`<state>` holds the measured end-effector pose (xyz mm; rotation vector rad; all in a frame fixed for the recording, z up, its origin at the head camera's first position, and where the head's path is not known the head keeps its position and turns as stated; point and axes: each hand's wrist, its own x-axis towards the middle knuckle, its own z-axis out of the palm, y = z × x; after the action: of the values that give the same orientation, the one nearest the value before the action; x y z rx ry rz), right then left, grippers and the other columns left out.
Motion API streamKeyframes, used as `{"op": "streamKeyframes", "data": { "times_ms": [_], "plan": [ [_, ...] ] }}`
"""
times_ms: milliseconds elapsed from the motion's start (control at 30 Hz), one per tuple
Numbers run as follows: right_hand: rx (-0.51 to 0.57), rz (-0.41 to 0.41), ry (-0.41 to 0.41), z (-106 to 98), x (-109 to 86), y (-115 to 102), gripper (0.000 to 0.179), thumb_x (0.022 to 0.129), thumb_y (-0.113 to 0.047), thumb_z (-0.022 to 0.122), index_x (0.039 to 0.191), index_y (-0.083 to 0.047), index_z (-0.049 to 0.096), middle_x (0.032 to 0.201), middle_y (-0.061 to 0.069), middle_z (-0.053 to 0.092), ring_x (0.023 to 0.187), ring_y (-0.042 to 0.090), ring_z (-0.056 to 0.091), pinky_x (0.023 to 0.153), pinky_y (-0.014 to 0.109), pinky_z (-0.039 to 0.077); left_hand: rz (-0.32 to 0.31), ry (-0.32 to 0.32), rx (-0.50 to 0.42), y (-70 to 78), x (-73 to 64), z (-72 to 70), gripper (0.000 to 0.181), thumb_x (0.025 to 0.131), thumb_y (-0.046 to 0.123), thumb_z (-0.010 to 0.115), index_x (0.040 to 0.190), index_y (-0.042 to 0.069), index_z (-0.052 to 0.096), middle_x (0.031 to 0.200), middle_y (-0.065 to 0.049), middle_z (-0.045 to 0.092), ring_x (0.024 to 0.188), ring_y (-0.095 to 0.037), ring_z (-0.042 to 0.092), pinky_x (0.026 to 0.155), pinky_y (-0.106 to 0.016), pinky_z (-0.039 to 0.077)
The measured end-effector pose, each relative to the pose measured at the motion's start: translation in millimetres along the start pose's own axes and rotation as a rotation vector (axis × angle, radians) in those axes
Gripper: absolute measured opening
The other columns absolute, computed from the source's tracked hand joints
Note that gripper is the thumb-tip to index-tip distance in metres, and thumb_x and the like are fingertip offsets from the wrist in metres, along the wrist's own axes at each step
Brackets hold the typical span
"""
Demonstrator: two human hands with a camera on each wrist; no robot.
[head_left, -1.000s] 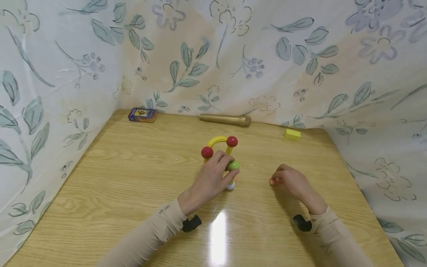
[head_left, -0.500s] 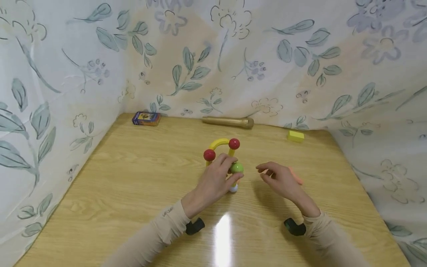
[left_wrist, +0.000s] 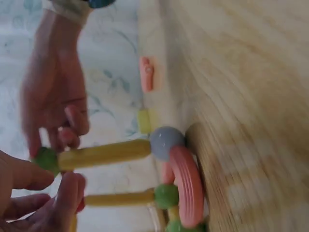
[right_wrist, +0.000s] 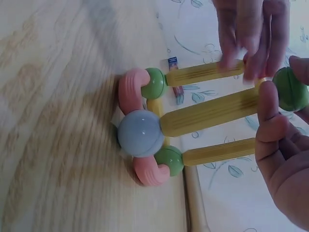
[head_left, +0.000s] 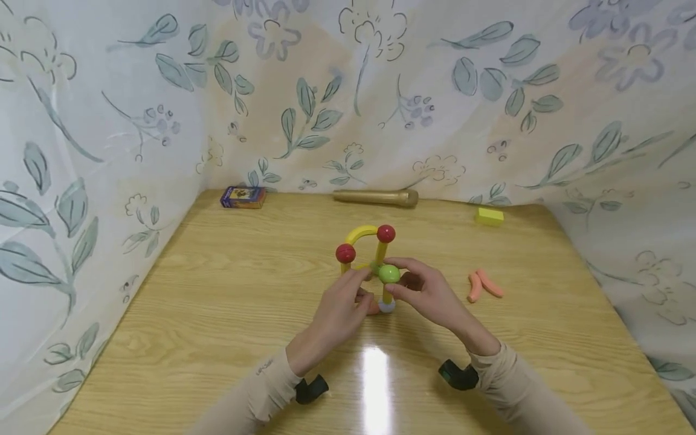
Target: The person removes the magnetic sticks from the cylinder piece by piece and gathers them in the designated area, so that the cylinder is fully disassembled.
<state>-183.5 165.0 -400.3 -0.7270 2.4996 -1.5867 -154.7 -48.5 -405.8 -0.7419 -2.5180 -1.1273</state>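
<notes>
A toy frame of balls and rods stands on the table. Upright yellow rods (right_wrist: 212,112) rise from a grey ball (right_wrist: 141,133) and two green balls, joined below by curved pink pieces (left_wrist: 187,186). Two red balls (head_left: 386,234) and a curved yellow piece (head_left: 361,232) form its far top. My right hand (head_left: 435,296) pinches the green ball (head_left: 389,274) atop the near rod between thumb and fingers. Beside it, my left hand (head_left: 334,314) hovers at the frame's left side, fingers loose near the rods; in the right wrist view its fingertips are blurred.
Two loose pink pieces (head_left: 483,285) lie right of the frame. Along the back are a blue card box (head_left: 243,197), a gold microphone (head_left: 376,197) and a yellow block (head_left: 489,216). A floral cloth (head_left: 304,96) hangs behind and at both sides of the wooden table (head_left: 244,260).
My right hand has left the pink pieces, moved left and taken the top green ball. My left hand has let go of that ball and drawn slightly left and down.
</notes>
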Motion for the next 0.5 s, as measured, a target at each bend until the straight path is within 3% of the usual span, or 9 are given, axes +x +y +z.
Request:
{"op": "streamKeyframes", "data": {
  "times_ms": [67,167,333,400,500],
  "plan": [
    [0.014,0.003,0.007,1,0.9,1,0.044,0.092,-0.02,0.068,0.134,-0.01,0.057,0.11,0.009,0.066,0.083,0.012,0.065,0.069,0.027,0.055,-0.007,0.064,0.05,-6.5,-6.7,-6.4,0.025,0.086,-0.003,0.065,0.111,-0.001,0.063,0.096,-0.009,0.066,0.075,-0.013,0.065,0.064,-0.02,0.053],
    [0.034,0.022,0.023,-2,1.4,1,0.043,0.091,-0.018,0.069,0.132,-0.01,0.058,0.109,0.008,0.066,0.081,0.012,0.065,0.069,0.026,0.055,-0.098,0.095,0.005,-20.9,-6.0,-15.3,0.02,0.084,-0.002,0.066,0.104,-0.001,0.064,0.09,-0.009,0.064,0.069,-0.011,0.057,0.059,-0.018,0.048],
    [0.148,0.057,-0.017,-5,1.5,1,0.044,0.092,-0.015,0.068,0.133,-0.005,0.055,0.113,0.013,0.063,0.077,0.018,0.067,0.061,0.031,0.055,-0.317,-0.054,-0.174,-46.7,12.1,-20.0,0.044,0.087,0.008,0.068,0.129,0.003,0.056,0.114,-0.013,0.063,0.078,-0.013,0.06,0.063,-0.022,0.049],
    [0.194,0.064,-0.045,-4,1.2,1,0.046,0.093,-0.015,0.066,0.136,-0.004,0.052,0.111,0.016,0.064,0.077,0.019,0.068,0.063,0.036,0.057,-0.338,-0.105,-0.185,-53.7,17.1,-17.8,0.044,0.088,0.012,0.07,0.129,0.005,0.057,0.117,-0.013,0.063,0.082,-0.016,0.062,0.065,-0.024,0.051],
    [0.211,0.063,-0.065,-3,0.7,1,0.047,0.095,-0.017,0.064,0.137,-0.003,0.051,0.102,0.018,0.067,0.076,0.018,0.07,0.069,0.042,0.059,-0.32,-0.116,-0.161,-58.4,19.9,-12.8,0.031,0.088,0.014,0.071,0.117,0.006,0.064,0.106,-0.01,0.067,0.082,-0.017,0.064,0.068,-0.027,0.053]
  ]
}}
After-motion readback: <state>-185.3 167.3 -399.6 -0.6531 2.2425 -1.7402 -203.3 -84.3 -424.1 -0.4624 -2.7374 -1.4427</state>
